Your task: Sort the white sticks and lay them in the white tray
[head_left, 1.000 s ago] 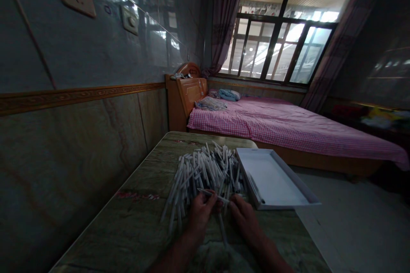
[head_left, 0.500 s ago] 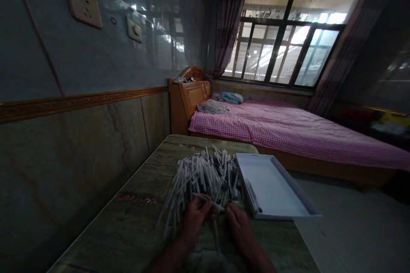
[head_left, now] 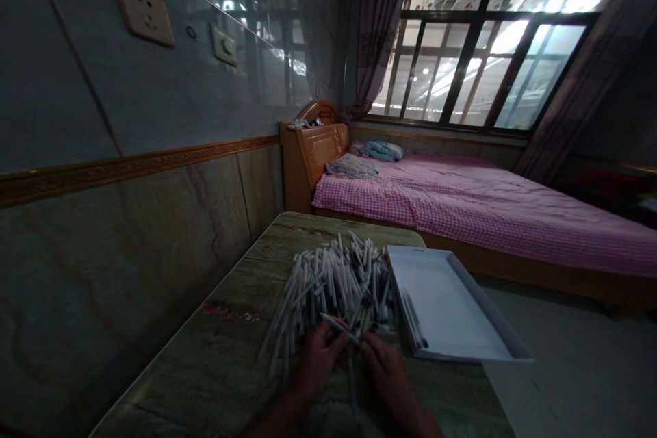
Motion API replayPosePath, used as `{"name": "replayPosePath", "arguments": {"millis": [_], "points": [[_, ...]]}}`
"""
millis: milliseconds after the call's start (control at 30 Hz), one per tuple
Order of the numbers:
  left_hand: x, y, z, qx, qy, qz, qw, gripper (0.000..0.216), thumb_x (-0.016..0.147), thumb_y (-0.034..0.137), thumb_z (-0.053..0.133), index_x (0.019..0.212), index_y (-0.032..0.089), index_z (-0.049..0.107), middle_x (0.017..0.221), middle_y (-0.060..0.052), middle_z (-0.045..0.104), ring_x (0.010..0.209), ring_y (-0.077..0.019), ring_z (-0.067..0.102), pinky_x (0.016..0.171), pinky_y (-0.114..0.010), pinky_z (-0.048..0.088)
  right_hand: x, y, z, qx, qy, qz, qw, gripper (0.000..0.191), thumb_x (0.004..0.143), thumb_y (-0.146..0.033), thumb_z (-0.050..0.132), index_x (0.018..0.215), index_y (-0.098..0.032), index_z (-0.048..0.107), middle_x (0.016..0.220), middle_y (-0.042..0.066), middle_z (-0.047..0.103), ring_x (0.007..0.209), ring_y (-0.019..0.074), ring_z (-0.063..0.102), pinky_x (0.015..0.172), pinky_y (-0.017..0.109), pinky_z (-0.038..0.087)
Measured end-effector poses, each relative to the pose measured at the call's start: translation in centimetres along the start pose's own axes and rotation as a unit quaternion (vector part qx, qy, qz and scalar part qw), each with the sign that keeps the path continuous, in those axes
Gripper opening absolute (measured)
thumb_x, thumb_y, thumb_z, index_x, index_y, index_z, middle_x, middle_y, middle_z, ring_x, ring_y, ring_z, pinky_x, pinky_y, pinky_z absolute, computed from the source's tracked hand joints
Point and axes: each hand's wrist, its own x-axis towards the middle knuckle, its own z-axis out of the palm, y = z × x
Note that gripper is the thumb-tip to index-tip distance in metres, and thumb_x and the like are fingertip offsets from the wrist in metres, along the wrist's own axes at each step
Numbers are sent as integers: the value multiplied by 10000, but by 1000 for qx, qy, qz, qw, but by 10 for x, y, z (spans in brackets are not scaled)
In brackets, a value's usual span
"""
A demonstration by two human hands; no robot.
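My left hand (head_left: 317,354) is closed around the middle of a white pen (head_left: 335,324), which slants down to the right. My right hand (head_left: 380,360) pinches the lower end of that pen; its fingertips partly hide that end. Just beyond both hands lies a heap of white pens or pen barrels (head_left: 328,280), some with dark parts. Below the held pen, a thin white stick (head_left: 352,383) lies on the table between my wrists. To the right, a shallow white tray (head_left: 477,358) contains a few pens (head_left: 415,320) along its left side.
The wood-patterned table (head_left: 195,369) has its left edge near a tiled wall (head_left: 205,219). Behind it stands a bed (head_left: 462,198) with a pink checked cover and a wooden headboard (head_left: 318,144). The tray's right side reaches past the table edge, over the floor (head_left: 569,349).
The whole scene has shifted slightly right in view. Both hands still hold the pen, which now slopes a little more steeply. The heap and tray look the same.
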Motion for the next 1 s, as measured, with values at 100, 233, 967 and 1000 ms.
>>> {"name": "replayPosePath", "arguments": {"millis": [100,233,967,1000], "points": [[-2,-1,1,42,-7,7,999,292,660,424,765,796,190,654,695,-23,698,603,-188,647,481,-242,448,2,4,-1,2,83,32,996,517,917,-649,405,808,-229,686,757,56,712,704,212,643,662,284,498],[-5,2,3,164,11,50,985,69,722,248,685,778,213,701,756,-34,718,740,-214,671,680,-290,505,5,3,-3,27,158,59,985,590,874,-740,393,840,-226,680,833,88,725,781,231,657,710,302,522],[10,23,30,548,-29,59,834,288,803,90,508,1009,160,696,1152,-177,694,1093,-316,650,946,-412,460,-2,1,-1,69,135,60,987,559,906,-692,419,908,-206,695,903,103,738,837,227,685,740,287,528],[11,25,25,517,-20,58,854,231,812,117,520,952,177,693,1089,-149,713,1051,-296,663,929,-394,465,-3,3,-1,68,135,58,987,553,907,-688,424,919,-208,696,913,106,740,850,233,687,742,291,532]]}}
